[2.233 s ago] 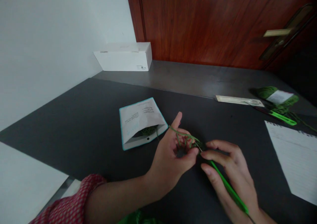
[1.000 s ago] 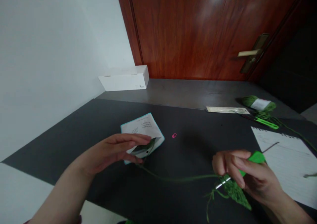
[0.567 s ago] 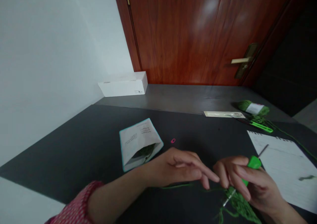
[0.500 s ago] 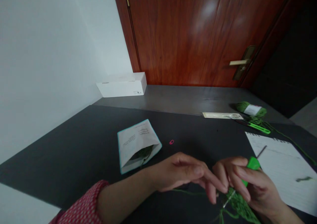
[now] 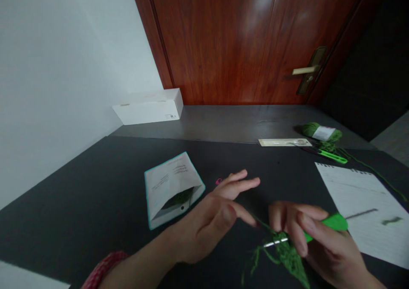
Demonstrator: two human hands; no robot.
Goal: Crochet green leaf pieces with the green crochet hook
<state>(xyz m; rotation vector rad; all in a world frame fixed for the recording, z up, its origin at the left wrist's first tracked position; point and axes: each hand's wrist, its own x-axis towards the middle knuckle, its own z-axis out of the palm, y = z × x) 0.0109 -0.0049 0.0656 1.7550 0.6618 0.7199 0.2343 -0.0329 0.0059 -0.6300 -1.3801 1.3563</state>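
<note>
My right hand (image 5: 315,235) is closed around the green handle of a crochet hook (image 5: 334,225). Its metal shaft (image 5: 276,242) passes through the top of a green crocheted piece (image 5: 289,257), which hangs below the fingers with loose yarn ends trailing. My left hand (image 5: 220,212), palm down with fingers spread, is just left of the piece. A green strand of yarn (image 5: 263,225) stretches between its index finger and the crochet; how it wraps there I cannot tell. Partly behind the left fingers lies a small pink stitch marker (image 5: 218,181).
A white pouch (image 5: 169,174) with green yarn inside lies on the dark table to the left. At right are a written sheet (image 5: 358,195), a bright green tool (image 5: 332,156), a narrow packet (image 5: 284,142) and a yarn skein (image 5: 309,130). A white box (image 5: 150,112) stands behind.
My left hand has moved away from the crochet, left and up, and its fingers have spread. The hook has swung flatter, its tip now pointing left. The camera view has shifted slightly.
</note>
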